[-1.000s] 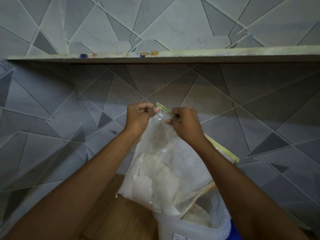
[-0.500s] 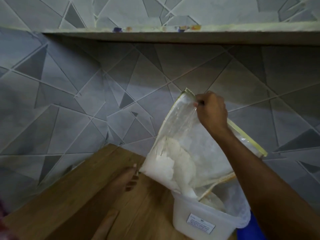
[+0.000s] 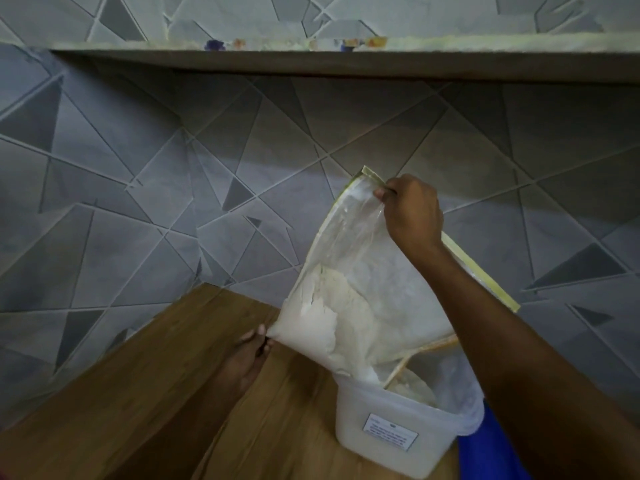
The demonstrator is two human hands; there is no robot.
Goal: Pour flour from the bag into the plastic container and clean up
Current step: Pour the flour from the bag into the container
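Pinching the flour bag (image 3: 363,289)'s lower corner now, left hand (image 3: 247,358) joins right hand (image 3: 410,211) gripping its top.

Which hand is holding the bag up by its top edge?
The right hand, pinching the bag at its raised top edge. The left hand sits low at the bag's bottom corner, near the table.

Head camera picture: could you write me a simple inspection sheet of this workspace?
Surface: wooden counter, bare where visible.
Job's things: clear flour bag tilted, mouth down in the white plastic container; flour heaped at the bag's lower corner.
Clutter: blue object beside the container, cannot tell what.
Hands: right hand pinches the bag's top edge; left hand grips its lower corner.
Cables: nothing seen.
Surroundings: grey geometric tiled wall; shelf overhead.
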